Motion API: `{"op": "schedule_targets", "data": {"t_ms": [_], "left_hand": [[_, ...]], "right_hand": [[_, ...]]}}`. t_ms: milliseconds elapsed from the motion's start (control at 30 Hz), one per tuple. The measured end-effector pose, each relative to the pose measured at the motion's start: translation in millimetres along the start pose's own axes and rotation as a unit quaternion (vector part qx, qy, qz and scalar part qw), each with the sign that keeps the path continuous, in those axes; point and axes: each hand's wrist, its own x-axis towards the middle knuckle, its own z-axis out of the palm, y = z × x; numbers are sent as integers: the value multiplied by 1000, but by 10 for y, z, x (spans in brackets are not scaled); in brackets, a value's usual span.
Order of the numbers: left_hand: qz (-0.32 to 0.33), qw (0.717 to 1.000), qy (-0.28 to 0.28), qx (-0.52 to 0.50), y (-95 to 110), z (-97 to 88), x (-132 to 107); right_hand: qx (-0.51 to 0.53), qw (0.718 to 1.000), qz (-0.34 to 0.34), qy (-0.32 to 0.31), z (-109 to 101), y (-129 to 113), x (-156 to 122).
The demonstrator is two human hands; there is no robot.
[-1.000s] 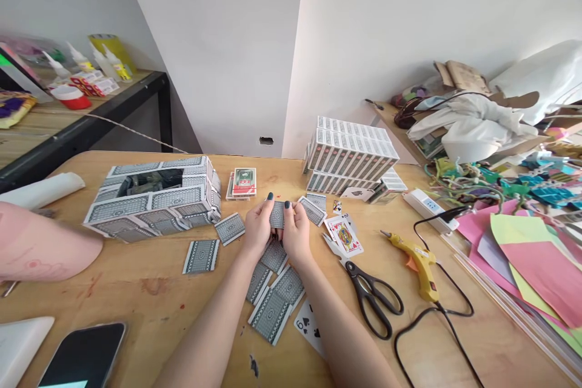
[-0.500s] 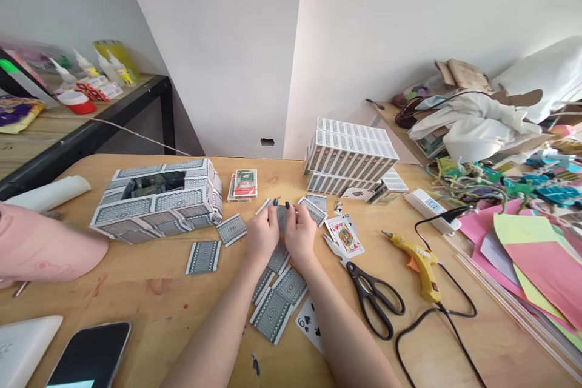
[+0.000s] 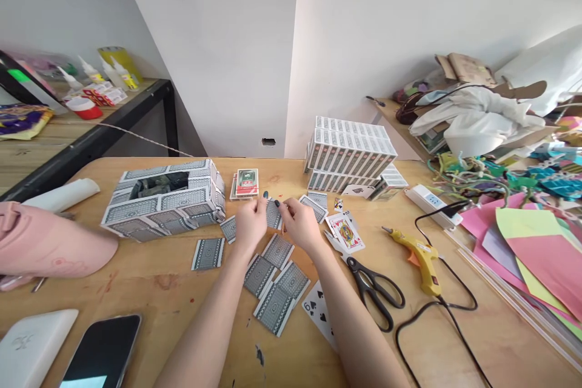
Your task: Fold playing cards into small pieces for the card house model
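Observation:
My left hand (image 3: 251,221) is closed with its thumb raised, over the middle of the table. My right hand (image 3: 300,223) is pinched close beside it, a small gap between them. Whatever the fingers hold is too small or hidden to make out. A grey-backed playing card (image 3: 273,214) shows in the gap, partly covered by the hands. Nearer me, several grey-backed cards (image 3: 274,309) lie in an overlapping cluster, with more cards (image 3: 208,254) to the left. A six of spades (image 3: 318,309) lies partly under my right forearm.
A card-covered box (image 3: 173,203) with a dark opening stands left; card packs (image 3: 247,183) lie behind my hands. Stacked card boxes (image 3: 350,148) stand at the back right. Scissors (image 3: 373,291), a yellow glue gun (image 3: 421,257) and its cord lie right, a phone (image 3: 102,348) front left.
My hands have moved apart; the card pinched between both thumbs no longer shows there. My left hand went left, uncovering cards on the table. The view has shifted slightly.

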Motion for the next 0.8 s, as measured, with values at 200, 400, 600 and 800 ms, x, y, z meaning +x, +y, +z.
{"op": "schedule_targets", "data": {"t_ms": [200,400,600,800], "left_hand": [[89,972,-103,193,34,-518,156],[-29,874,-291,388,106,-699,96],[3,853,-279,440,409,-768,-55],[116,842,-394,348,769,-655,-518]], "right_hand": [[10,999,19,-41,-376,-92,45],[-56,993,77,-64,-598,40,60],[-113,986,101,-62,-658,160,80],[-195,968,131,-87,-644,321,97]]}}
